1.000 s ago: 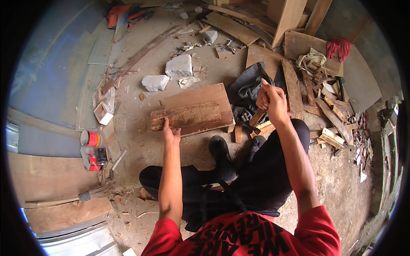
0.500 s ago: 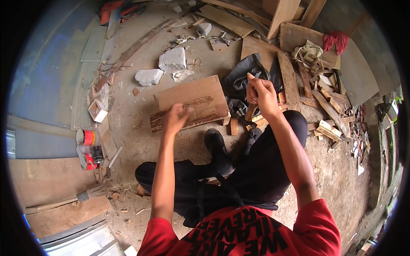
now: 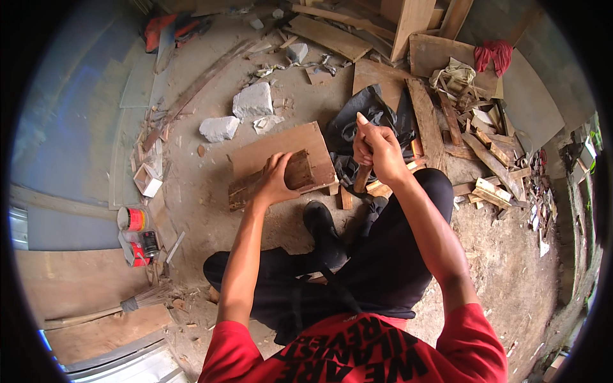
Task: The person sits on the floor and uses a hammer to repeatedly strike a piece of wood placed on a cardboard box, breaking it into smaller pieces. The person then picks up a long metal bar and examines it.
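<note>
Brown, weathered plank (image 3: 297, 170) lies on top of a wider, paler board (image 3: 278, 145), along its near side, running slantwise. Left hand (image 3: 274, 180) holds plank across its width: fingers over the top toward the far edge, thumb at the near edge, palm covering the middle. Right hand (image 3: 383, 150) is well apart from the plank, raised in a closed fist around a wooden handle (image 3: 362, 179), thumb pointing up; handle sticks out below the fist, far end hard to make out.

Dark grey sheet (image 3: 364, 112) bunched behind the right hand. Small wood block (image 3: 346, 198) near the board's right corner. Black boot (image 3: 318, 218) just nearer than board, on dirt floor (image 3: 511, 262).

Beyond board: two whitish stone chunks, larger one (image 3: 253, 101) and smaller one (image 3: 219, 129), side by side. Right: scrap wood pile (image 3: 488, 153), cream cloth (image 3: 454, 75) on it, red cloth (image 3: 493, 56) over a leaning panel's edge. Left: small open box (image 3: 148, 180), red-and-yellow can (image 3: 133, 219), black can (image 3: 149, 244), broom (image 3: 145, 300) lying lower down.
</note>
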The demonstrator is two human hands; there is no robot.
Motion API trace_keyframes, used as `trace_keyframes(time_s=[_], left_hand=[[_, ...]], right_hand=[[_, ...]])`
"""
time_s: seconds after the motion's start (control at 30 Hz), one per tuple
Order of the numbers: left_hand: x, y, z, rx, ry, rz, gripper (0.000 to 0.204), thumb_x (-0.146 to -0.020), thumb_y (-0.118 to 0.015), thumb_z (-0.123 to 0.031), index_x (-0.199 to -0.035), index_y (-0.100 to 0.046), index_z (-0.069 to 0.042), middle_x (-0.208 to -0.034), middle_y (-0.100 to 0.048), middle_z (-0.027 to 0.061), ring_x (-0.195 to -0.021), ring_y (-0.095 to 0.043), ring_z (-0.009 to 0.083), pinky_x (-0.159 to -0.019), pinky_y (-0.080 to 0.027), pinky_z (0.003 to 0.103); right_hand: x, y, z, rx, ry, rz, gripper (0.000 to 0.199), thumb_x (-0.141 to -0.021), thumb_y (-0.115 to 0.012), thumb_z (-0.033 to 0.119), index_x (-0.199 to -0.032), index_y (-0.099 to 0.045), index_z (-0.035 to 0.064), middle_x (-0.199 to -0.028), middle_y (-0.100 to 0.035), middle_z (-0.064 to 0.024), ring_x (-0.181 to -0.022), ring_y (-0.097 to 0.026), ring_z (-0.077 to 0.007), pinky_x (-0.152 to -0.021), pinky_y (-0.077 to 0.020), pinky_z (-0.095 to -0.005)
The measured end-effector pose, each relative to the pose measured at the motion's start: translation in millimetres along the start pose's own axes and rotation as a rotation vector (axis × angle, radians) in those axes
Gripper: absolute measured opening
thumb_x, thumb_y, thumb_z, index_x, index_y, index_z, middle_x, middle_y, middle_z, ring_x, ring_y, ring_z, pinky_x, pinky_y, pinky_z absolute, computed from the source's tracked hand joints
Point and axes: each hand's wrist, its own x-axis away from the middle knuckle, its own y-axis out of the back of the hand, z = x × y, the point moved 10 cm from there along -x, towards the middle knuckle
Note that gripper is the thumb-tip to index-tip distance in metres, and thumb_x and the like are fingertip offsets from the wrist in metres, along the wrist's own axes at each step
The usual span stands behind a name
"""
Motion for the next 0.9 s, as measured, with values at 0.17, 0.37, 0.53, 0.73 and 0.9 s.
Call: trace_keyframes(time_s=[0.17,0.37,0.53,0.73,0.9], left_hand=[[11,58,-33,0.102,-0.088,-0.114,0.108,-0.053,-0.088,-0.027,-0.144,-0.033,-0.007,-0.140,-0.039,0.0169,-0.133,-0.040,0.0368,-0.111,-0.039,0.045],[27,105,-67,0.309,-0.150,-0.268,0.111,-0.054,-0.089,-0.025,-0.146,-0.030,-0.005,-0.139,-0.043,0.0177,-0.131,-0.045,0.0328,-0.109,-0.040,0.043],[19,106,-82,0.465,-0.136,-0.289,0.106,-0.055,-0.089,-0.025,-0.141,-0.034,0.000,-0.133,-0.049,0.0204,-0.123,-0.052,0.0351,-0.102,-0.046,0.044],[20,101,-83,0.439,-0.180,-0.412,0.103,-0.054,-0.088,-0.023,-0.140,-0.036,-0.002,-0.132,-0.049,0.0213,-0.119,-0.052,0.0386,-0.102,-0.044,0.047],[20,104,-76,0.493,-0.142,-0.436,0.108,-0.059,-0.089,-0.044,-0.142,-0.035,0.000,-0.133,-0.049,0.0173,-0.125,-0.050,0.0331,-0.104,-0.042,0.044]], right_hand=[[-5,-21,58,-0.161,0.022,-0.052,0.057,-0.100,-0.050,0.054,-0.066,-0.042,0.0091,-0.053,-0.033,0.0020,-0.047,-0.032,-0.0104,-0.048,-0.0298,-0.0281],[-29,-77,135,-0.116,0.012,-0.037,0.058,-0.096,-0.046,0.067,-0.072,-0.037,0.0150,-0.059,-0.026,0.0068,-0.050,-0.026,-0.0070,-0.049,-0.0267,-0.0242],[-61,-112,159,-0.059,0.003,0.010,0.059,-0.088,-0.060,0.068,-0.076,-0.041,0.0133,-0.065,-0.030,0.0066,-0.053,-0.029,-0.0061,-0.051,-0.0335,-0.0243],[-96,-135,145,0.053,-0.018,-0.006,0.059,-0.085,-0.068,0.064,-0.081,-0.044,0.0102,-0.066,-0.035,0.0051,-0.055,-0.035,-0.0066,-0.054,-0.0399,-0.0260],[-117,-144,158,0.065,0.066,-0.044,0.060,-0.085,-0.067,0.065,-0.079,-0.043,0.0101,-0.066,-0.034,0.0053,-0.054,-0.032,-0.0066,-0.050,-0.0315,-0.0231]])
